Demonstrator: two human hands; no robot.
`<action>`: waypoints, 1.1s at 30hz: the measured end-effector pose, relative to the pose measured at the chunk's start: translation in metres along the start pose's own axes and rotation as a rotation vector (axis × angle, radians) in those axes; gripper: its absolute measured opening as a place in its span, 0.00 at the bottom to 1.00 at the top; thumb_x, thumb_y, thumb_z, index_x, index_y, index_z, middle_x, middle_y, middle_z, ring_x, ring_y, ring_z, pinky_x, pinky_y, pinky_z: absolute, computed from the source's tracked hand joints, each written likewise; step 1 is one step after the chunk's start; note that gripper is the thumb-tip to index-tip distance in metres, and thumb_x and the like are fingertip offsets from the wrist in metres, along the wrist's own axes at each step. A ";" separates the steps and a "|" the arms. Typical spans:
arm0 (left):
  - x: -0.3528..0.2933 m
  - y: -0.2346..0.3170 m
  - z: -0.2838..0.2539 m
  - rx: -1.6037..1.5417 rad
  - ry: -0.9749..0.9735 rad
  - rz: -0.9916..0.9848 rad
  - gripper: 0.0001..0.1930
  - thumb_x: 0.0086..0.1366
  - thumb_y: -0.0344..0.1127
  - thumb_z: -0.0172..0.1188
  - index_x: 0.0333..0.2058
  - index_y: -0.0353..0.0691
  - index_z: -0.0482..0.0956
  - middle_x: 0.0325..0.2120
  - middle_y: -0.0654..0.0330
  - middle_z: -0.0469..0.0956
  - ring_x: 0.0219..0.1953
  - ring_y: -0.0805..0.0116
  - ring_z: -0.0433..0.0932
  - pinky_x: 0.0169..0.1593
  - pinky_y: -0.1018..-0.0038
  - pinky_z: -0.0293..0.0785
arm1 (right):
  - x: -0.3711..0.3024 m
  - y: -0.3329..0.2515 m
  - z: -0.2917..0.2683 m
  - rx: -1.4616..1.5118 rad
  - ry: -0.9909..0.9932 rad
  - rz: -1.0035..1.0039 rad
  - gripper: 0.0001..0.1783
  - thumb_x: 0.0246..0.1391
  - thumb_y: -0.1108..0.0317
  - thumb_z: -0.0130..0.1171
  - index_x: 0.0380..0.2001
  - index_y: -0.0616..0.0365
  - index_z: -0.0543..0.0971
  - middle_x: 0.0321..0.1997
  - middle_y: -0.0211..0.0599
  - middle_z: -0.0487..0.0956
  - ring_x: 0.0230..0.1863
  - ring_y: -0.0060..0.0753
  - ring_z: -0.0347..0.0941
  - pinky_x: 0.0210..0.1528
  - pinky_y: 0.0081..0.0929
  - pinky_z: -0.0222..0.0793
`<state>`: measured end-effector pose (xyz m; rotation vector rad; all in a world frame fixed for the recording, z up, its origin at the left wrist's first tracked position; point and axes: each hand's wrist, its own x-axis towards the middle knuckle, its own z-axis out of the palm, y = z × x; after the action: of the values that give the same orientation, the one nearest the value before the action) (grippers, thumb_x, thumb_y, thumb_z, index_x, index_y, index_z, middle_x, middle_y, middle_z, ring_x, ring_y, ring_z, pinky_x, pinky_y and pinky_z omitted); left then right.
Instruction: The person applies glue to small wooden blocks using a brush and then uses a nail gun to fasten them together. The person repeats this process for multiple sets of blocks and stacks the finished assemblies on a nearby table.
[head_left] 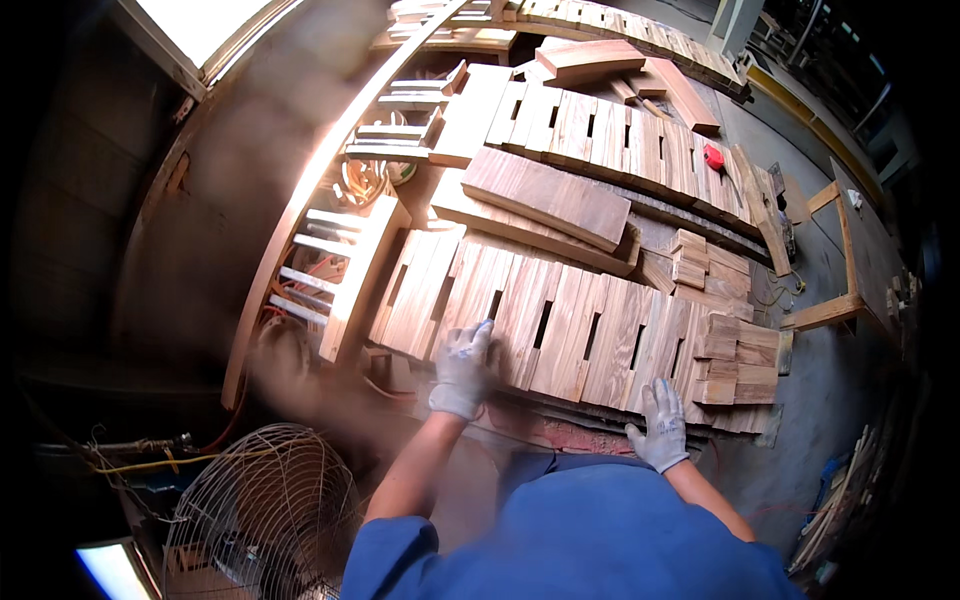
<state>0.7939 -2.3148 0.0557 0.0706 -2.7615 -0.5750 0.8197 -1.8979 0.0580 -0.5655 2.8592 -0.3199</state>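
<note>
A long row of pale wooden boards (565,330) lies side by side in front of me, with dark slots showing between several of them. My left hand (463,370), in a light grey glove, touches the row's near edge toward its left end. Its fingers reach forward over the wood, and nothing shows in its grip. Farther right, my right hand (662,428), gloved too, lies on the near edge with fingers stretched out and apart from the thumb. Short wood blocks (738,360) are stacked on the row's right end.
Behind the row, a thick plank (550,195) lies on another timber, before a second row of boards (600,125) bearing a red object (713,157). A wooden rail (330,160) runs along the left. A wire-caged fan (265,500) stands at lower left, a wooden frame (845,250) at right.
</note>
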 end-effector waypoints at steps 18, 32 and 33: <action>-0.054 -0.021 0.004 -1.052 0.299 -1.374 0.15 0.79 0.41 0.60 0.33 0.38 0.81 0.20 0.64 0.77 0.22 0.73 0.75 0.24 0.71 0.68 | 0.000 0.006 0.003 -0.001 0.011 -0.035 0.53 0.45 0.57 0.76 0.72 0.65 0.67 0.79 0.59 0.62 0.80 0.65 0.54 0.82 0.58 0.47; 0.012 -0.041 0.001 0.131 0.059 -0.338 0.21 0.71 0.40 0.62 0.59 0.38 0.79 0.50 0.46 0.83 0.55 0.45 0.79 0.59 0.54 0.76 | 0.001 0.002 -0.003 -0.010 -0.031 0.011 0.52 0.47 0.53 0.75 0.72 0.64 0.68 0.79 0.59 0.62 0.81 0.63 0.52 0.82 0.58 0.47; 0.024 -0.046 -0.002 0.144 -0.066 -0.335 0.21 0.72 0.40 0.61 0.60 0.38 0.79 0.51 0.46 0.83 0.55 0.45 0.80 0.59 0.54 0.77 | 0.001 0.002 -0.003 -0.007 -0.037 0.014 0.52 0.48 0.53 0.75 0.73 0.64 0.68 0.79 0.59 0.62 0.81 0.63 0.52 0.82 0.58 0.46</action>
<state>0.7714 -2.3606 0.0461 0.5651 -2.8708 -0.4637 0.8170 -1.8959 0.0600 -0.5470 2.8289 -0.2940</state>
